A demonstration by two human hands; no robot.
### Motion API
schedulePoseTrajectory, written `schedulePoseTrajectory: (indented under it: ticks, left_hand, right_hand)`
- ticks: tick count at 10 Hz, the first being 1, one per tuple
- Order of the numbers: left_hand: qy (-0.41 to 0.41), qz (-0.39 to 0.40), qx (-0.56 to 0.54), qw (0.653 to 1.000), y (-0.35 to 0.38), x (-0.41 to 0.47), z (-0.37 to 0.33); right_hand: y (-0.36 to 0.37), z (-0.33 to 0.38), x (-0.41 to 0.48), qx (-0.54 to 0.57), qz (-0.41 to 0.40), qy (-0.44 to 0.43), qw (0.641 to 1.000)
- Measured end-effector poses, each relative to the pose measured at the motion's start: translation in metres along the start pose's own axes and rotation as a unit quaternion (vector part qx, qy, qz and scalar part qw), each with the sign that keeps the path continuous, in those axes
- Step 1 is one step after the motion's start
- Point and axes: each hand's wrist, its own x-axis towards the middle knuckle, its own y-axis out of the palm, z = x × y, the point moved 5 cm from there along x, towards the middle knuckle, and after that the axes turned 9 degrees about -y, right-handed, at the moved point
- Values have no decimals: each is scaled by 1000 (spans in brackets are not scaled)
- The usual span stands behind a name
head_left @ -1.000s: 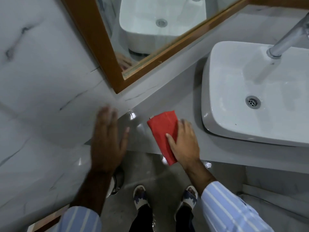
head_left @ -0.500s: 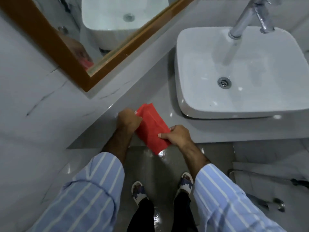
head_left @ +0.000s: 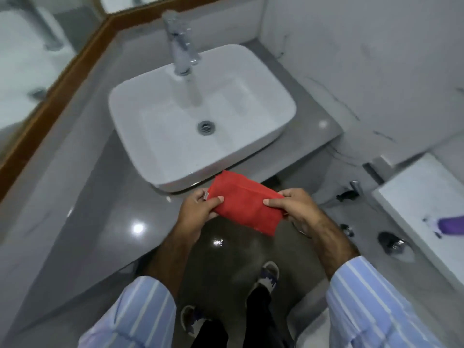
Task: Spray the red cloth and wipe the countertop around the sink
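Held a folded red cloth [head_left: 247, 205] stretched between both hands, out in front of the near edge of the grey bench [head_left: 105, 209] and just below the front rim of the white sink [head_left: 251, 71]; could not tell whether the cloth's far edge touched the bench or hung clear of it. Left hand [head_left: 198, 212] closed on the cloth's left end, thumb on top, fingers tucked underneath and hidden; a small pale tag poked out by that thumb. Right hand [head_left: 297, 209] pinched the right end the same way, thumb over, fingers mostly out of sight behind the fabric. Saw a chrome tap [head_left: 182, 50] standing at the back of the basin, blurred, and a drain [head_left: 206, 127] at the basin's middle. Caught only a smeared, cropped strip of a wood-framed mirror [head_left: 57, 79] at the left. Noticed a purple object [head_left: 450, 223] on a white ledge at the right, cut off by the frame and too blurred to name. Made out dark fittings on the floor nearby, indistinct.
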Motion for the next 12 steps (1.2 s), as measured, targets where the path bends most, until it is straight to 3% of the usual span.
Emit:
schedulePoseTrajectory:
  ticks: [2, 3, 5, 6, 7, 8, 9, 10, 11, 12]
  left_hand:
    - [103, 91, 201, 970, 189, 8, -63]
    - [195, 102, 316, 923, 267, 9, -91]
    - [410, 172, 496, 746, 473, -12, -101]
    - [462, 222, 568, 644, 561, -23, -75]
    - [478, 241, 617, 577, 619, -18, -49]
    - [452, 250, 673, 530, 652, -1, -23]
    - [412, 254, 714, 507, 671, 23, -2]
    - [364, 274, 753, 474, 674, 39, 16]
    - [371, 271, 759, 461, 663, 41, 23]
    - [403, 250, 726, 498, 645, 28, 20]
  right_hand:
    - [-146, -57, -25, 154, -156, 31, 975]
    - [-187, -79, -34, 203, -188, 28, 961]
    - [-283, -135, -44, 222, -295, 52, 928]
    - [-313, -165, -40, 368, -317, 73, 871]
    - [-327, -188, -29, 453, -330, 83, 824]
    - [-333, -207, -13, 477, -337, 90, 807]
    - [-341, -220, 0, 478, -342, 83, 805]
    - [-351, -230, -5, 389, -344, 92, 850]
    - [-360, -243, -40, 167, -365, 94, 911]
    - [-366, -261, -101, -56, -415, 104, 902]
